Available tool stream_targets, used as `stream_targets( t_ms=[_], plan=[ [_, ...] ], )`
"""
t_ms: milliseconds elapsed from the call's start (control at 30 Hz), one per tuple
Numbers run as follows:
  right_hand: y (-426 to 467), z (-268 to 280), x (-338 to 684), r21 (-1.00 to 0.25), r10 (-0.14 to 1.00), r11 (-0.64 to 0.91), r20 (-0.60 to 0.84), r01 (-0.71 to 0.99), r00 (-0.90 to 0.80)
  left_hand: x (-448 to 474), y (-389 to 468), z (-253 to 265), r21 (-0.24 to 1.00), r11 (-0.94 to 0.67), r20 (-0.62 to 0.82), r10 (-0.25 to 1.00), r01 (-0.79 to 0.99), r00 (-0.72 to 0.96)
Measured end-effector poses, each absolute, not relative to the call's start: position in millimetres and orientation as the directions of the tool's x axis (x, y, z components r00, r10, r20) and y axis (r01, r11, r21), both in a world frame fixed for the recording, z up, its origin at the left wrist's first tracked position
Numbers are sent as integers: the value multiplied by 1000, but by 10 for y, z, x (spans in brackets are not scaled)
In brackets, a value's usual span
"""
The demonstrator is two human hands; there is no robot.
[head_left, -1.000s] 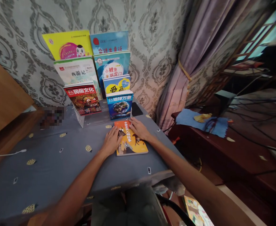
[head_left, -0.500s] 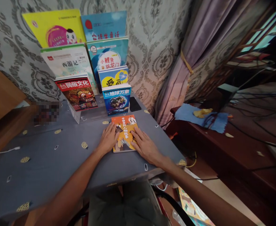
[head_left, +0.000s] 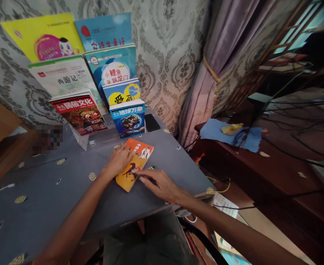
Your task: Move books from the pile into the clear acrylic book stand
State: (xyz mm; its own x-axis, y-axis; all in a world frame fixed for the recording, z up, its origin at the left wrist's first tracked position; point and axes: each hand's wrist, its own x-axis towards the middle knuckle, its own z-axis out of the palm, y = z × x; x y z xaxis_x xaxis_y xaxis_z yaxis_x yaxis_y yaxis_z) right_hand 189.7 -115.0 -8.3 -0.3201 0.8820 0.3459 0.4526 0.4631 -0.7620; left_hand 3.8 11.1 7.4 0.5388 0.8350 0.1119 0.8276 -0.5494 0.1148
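Note:
A small orange-and-yellow paperback book (head_left: 132,171) lies slanted on the table in front of me, its top end turned to the right. My left hand (head_left: 120,159) rests over its upper left part, fingers spread on the cover and hiding some of the title. At the lower right edge is my right hand (head_left: 159,184), with index finger and thumb close together against the book; its other fingers are curled under and partly hidden. Just beyond the book stands a blue book (head_left: 129,119) with a globe on its cover.
A clear display stand (head_left: 81,141) holds several upright books, including a red one (head_left: 81,116) and a yellow one (head_left: 51,35). A black phone (head_left: 152,122) lies behind. White cable (head_left: 1,188) is at left. Right of the table, a dark red bench (head_left: 233,162) carries a blue cloth (head_left: 214,130).
The book has turned clockwise from nearly straight to slanted. My right hand has gone from lying flat on the cover to pinching at its edge. The view has shifted right.

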Motion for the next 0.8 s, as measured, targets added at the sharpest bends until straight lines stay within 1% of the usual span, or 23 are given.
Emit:
stream_targets(
  t_ms=[67, 133, 200, 267, 300, 433, 533, 600, 667, 800],
  plan=[
    [-1062, -83, 1922, -824, 913, 403, 333, 398, -235, 185, 19, 84, 69, -540, 128, 839, 839, 529],
    [-901, -66, 2004, -864, 945, 320, 320, 389, -66, 311, -78, 56, 55, -558, 141, 825, 828, 547],
    [-688, -47, 2116, -875, 936, 275, 338, 397, 96, 408, -154, 20, 60, -577, 131, 814, 815, 566],
    [-468, -44, 2218, -883, 923, 249, 341, 397, 180, 481, -198, -6, 61, -587, 120, 807, 807, 578],
    [-370, -52, 2254, -902, 927, 220, 312, 372, 207, 509, -207, -14, 56, -590, 117, 805, 805, 582],
    [-139, -139, 2305, -968, 946, 111, 173, 227, 275, 580, -201, -27, 20, -597, 119, 798, 802, 591],
    [-104, -219, 2311, -994, 945, 65, 89, 85, 315, 605, -191, -26, -2, -588, 124, 803, 809, 583],
    [-103, -257, 2322, -999, 946, 40, 46, 24, 322, 621, -191, -14, -12, -576, 127, 810, 817, 573],
    [-103, -278, 2332, -999, 948, 33, 43, 36, 315, 641, -195, 9, -20, -567, 118, 817, 823, 565],
    [-104, -277, 2338, -991, 949, 71, 103, 116, 298, 689, -213, 65, -39, -565, 96, 819, 824, 566]
  ],
)
